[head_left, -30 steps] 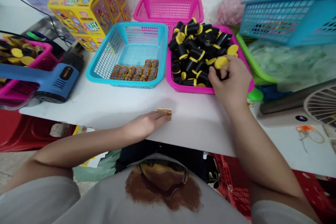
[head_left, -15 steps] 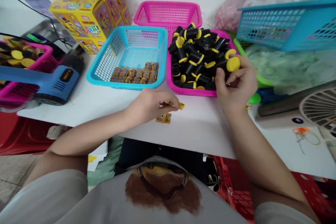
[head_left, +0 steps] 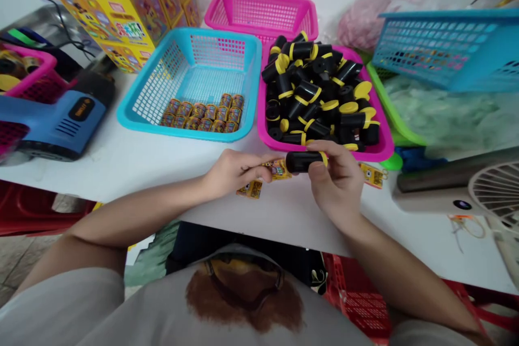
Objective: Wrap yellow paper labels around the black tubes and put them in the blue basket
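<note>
My right hand (head_left: 338,181) grips a black canister with a yellow cap (head_left: 302,161), held sideways above the white table (head_left: 133,159). My left hand (head_left: 233,171) pinches a small yellow printed label (head_left: 278,169) right beside the canister's open end. Another yellow label (head_left: 251,190) lies on the table under my left hand. Just behind my hands a pink basket (head_left: 381,146) is piled with several black and yellow canisters (head_left: 316,92). A cyan basket (head_left: 194,73) to its left holds a row of labelled canisters (head_left: 203,113).
A blue heat gun (head_left: 60,121) lies at the left by a pink basket (head_left: 32,84). Yellow cartons (head_left: 121,0) stand behind. An empty pink basket (head_left: 261,11) sits at the back. A blue basket (head_left: 446,46), a green basket (head_left: 385,108) and a fan (head_left: 497,184) are on the right. A label (head_left: 372,174) lies right of my hand.
My right hand took a canister out of the pink basket and brought it down to the table's front. My left hand lifted a label and moved it to the canister.
</note>
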`<move>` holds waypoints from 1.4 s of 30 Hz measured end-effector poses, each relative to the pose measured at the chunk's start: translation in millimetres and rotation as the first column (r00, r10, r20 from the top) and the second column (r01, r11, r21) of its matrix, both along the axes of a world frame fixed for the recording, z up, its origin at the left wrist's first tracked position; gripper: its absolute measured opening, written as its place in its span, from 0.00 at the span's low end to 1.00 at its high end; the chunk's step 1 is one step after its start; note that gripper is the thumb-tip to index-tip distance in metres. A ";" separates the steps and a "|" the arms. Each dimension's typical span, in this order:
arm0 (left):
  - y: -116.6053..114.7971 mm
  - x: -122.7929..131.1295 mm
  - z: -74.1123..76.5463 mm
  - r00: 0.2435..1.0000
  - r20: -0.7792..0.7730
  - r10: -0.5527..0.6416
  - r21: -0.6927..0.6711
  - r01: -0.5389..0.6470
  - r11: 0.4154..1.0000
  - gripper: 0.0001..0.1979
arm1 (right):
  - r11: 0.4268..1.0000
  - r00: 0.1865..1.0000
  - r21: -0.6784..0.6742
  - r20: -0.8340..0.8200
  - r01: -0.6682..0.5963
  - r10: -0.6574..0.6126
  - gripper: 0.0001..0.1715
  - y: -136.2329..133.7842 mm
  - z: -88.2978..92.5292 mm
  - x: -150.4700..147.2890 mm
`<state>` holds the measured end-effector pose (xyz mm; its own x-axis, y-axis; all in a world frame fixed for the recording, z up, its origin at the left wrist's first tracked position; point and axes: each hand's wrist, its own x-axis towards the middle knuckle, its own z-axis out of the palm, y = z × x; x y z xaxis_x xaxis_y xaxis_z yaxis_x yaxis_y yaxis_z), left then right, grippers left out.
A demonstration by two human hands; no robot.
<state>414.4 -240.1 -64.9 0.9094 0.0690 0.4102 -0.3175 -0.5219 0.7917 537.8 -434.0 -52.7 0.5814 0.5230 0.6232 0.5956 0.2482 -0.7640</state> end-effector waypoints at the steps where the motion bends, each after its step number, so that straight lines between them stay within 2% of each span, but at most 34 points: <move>1: -0.1 0.2 -0.7 1.000 0.004 -0.006 -0.003 0.006 1.000 0.17 | 0.999 0.998 -0.002 -0.043 -0.038 0.038 0.10 0.3 -0.6 -0.4; 5: 0.0 0.9 1.7 1.000 0.009 0.001 -0.055 0.000 0.999 0.19 | 0.995 0.990 -0.051 -0.116 -0.090 0.084 0.13 -0.5 -3.6 1.9; 10: -1.4 2.0 9.9 0.999 -0.033 -0.036 -0.194 0.029 0.981 0.15 | 0.991 0.996 -0.102 -0.042 -0.083 0.079 0.14 -0.6 -3.9 5.2; 13: -3.6 3.5 7.8 0.998 0.004 -0.058 -0.209 0.058 0.976 0.20 | 0.986 0.997 -0.148 0.003 -0.078 0.079 0.19 -1.4 -1.5 5.2; 16: -4.5 5.0 3.5 0.996 0.082 -0.048 -0.174 0.062 0.983 0.30 | 0.970 0.989 -0.196 0.002 -0.145 0.148 0.20 -3.4 -0.2 4.1; 19: -2.6 5.2 2.2 0.987 0.153 -0.041 -0.055 0.050 0.997 0.37 | 0.958 0.981 -0.211 -0.054 -0.194 0.186 0.20 -4.0 -2.7 1.8; 23: -1.5 2.9 2.8 0.971 0.227 -0.072 0.112 0.047 0.993 0.39 | 0.970 0.977 -0.180 -0.164 -0.165 0.135 0.20 -2.6 -6.8 -1.7; 25: -3.1 2.1 2.7 0.975 0.212 -0.066 0.069 0.052 0.996 0.41 | 0.972 0.975 -0.174 -0.180 -0.159 0.127 0.20 -2.4 -5.4 -1.7; 29: -5.7 3.5 4.2 0.989 0.137 -0.055 -0.150 0.075 0.986 0.47 | 0.940 0.939 -0.143 -0.203 -0.311 0.279 0.26 -3.5 2.8 2.3; 31: -5.2 4.5 6.5 0.995 0.084 -0.048 -0.206 0.065 0.976 0.47 | 0.933 0.932 -0.136 -0.199 -0.334 0.304 0.25 -4.2 6.3 4.2; 35: -2.4 4.3 8.5 0.997 0.057 -0.057 -0.234 0.068 0.970 0.46 | 0.946 0.940 -0.123 -0.210 -0.299 0.269 0.23 -4.6 7.9 7.3; 40: -1.3 4.9 0.1 0.991 0.124 -0.048 -0.150 0.066 0.986 0.47 | 0.935 0.940 -0.195 -0.235 -0.297 0.249 0.20 -3.6 3.0 10.1; 42: -3.8 5.8 -2.5 0.993 0.118 -0.025 -0.155 0.043 0.987 0.47 | 0.955 0.963 -0.194 -0.190 -0.226 0.190 0.22 -3.4 0.4 7.7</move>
